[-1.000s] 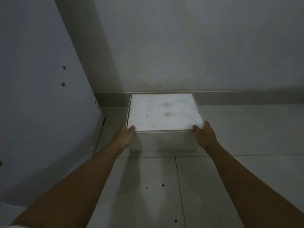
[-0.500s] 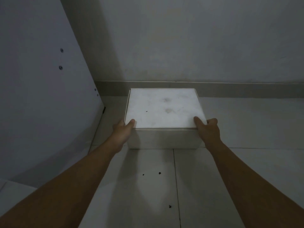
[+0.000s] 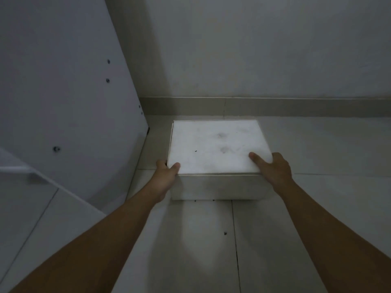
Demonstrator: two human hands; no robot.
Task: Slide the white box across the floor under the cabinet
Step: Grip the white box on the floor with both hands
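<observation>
White box [image 3: 215, 149] sits flat on the tiled floor [image 3: 317, 218], near the wall skirting [image 3: 296, 106], just right of the white cabinet side panel [image 3: 63, 92]. Left hand [image 3: 166, 176] clamps the near-left corner, thumb on the lid, fingers wrapped down the left side. Right hand [image 3: 273, 170] clamps the near-right corner, thumb on the lid, fingers around the right side. Both grips closed on the box. 2 smudges on the lid; dark specks on the floor [image 3: 225, 233].
</observation>
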